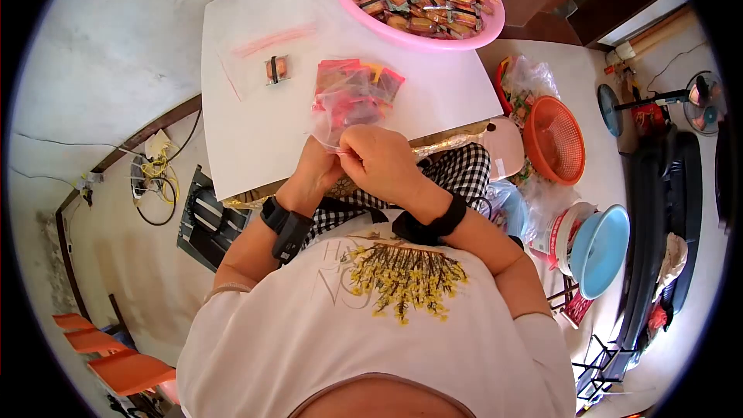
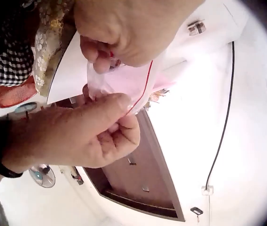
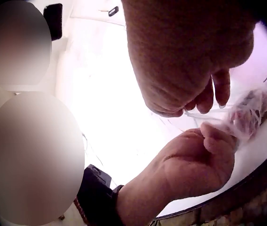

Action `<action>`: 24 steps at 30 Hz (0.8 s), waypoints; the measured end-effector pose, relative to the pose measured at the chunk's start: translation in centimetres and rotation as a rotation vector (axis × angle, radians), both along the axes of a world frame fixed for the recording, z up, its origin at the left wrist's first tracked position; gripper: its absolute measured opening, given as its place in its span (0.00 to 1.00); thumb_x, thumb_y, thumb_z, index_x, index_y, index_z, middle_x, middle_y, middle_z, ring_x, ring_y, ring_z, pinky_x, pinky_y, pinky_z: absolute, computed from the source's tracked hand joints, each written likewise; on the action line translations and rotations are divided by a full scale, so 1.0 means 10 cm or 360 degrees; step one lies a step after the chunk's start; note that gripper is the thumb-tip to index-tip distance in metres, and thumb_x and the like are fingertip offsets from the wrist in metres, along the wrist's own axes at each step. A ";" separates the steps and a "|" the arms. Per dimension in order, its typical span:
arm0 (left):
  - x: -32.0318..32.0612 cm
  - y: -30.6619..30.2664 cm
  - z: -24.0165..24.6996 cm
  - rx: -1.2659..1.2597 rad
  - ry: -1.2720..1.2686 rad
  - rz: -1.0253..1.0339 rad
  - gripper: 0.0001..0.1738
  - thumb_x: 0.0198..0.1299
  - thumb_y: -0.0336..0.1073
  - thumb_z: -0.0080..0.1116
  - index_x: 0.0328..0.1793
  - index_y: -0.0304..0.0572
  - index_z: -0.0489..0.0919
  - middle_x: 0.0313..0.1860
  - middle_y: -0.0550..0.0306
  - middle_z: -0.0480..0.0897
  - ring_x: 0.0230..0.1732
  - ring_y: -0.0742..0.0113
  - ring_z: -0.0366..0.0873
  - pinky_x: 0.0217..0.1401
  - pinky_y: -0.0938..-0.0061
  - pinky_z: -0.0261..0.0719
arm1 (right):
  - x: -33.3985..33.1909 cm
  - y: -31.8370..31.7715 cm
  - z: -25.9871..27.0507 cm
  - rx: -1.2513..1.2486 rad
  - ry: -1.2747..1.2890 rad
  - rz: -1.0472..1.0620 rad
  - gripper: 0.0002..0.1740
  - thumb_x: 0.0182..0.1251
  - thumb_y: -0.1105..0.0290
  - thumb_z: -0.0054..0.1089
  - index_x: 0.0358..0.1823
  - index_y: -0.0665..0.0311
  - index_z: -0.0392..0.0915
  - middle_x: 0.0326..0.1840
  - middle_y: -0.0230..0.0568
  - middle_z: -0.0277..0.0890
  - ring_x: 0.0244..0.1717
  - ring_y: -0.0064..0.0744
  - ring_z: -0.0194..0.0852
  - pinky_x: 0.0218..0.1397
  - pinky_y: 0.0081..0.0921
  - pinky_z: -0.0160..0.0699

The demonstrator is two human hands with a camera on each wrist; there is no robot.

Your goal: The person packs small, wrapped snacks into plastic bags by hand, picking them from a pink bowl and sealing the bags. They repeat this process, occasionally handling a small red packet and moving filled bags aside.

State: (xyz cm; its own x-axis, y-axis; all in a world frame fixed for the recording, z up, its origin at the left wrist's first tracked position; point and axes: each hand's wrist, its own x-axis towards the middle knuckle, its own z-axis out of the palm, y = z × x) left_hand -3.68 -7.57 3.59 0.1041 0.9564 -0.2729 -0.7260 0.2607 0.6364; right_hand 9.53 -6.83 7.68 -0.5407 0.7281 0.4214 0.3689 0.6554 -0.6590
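A clear zip-seal bag with red and pink packets inside lies on the white table, its near end between my two hands. My left hand pinches one side of the bag's mouth. With thumb and curled fingers, my right hand pinches the other side. In the left wrist view the bag's red seal line runs up from the right hand's thumb. One small wrapped snack lies by itself beyond the bag, to the left.
A pink basin heaped with wrapped snacks stands on the far right of the white table. To the right are an orange basket and a light-blue basin. A dark plastic stool is on the floor at left.
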 end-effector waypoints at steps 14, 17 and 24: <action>0.23 0.21 -0.02 0.0018 0.0028 0.0122 0.07 0.66 0.32 0.51 0.48 0.42 0.75 0.41 0.61 0.77 0.39 0.71 0.75 0.39 0.77 0.78 | 0.07 0.03 -0.06 0.0026 0.0006 -0.0027 0.07 0.56 0.70 0.57 0.29 0.61 0.67 0.26 0.43 0.72 0.29 0.48 0.73 0.29 0.41 0.71; 0.21 0.16 0.08 -0.0125 0.0037 0.0013 0.07 0.66 0.31 0.50 0.47 0.42 0.76 0.40 0.62 0.77 0.39 0.72 0.74 0.38 0.79 0.76 | 0.06 0.02 -0.10 0.0010 0.0022 -0.0014 0.07 0.57 0.70 0.57 0.29 0.61 0.67 0.26 0.43 0.72 0.29 0.49 0.73 0.30 0.42 0.71; 0.07 0.63 -0.64 0.0461 0.0766 -0.0240 0.10 0.63 0.29 0.49 0.49 0.40 0.77 0.44 0.62 0.78 0.39 0.75 0.73 0.36 0.78 0.74 | 0.09 0.04 -0.11 0.0075 0.0067 -0.0010 0.07 0.55 0.73 0.60 0.29 0.60 0.68 0.24 0.41 0.70 0.26 0.46 0.72 0.27 0.37 0.69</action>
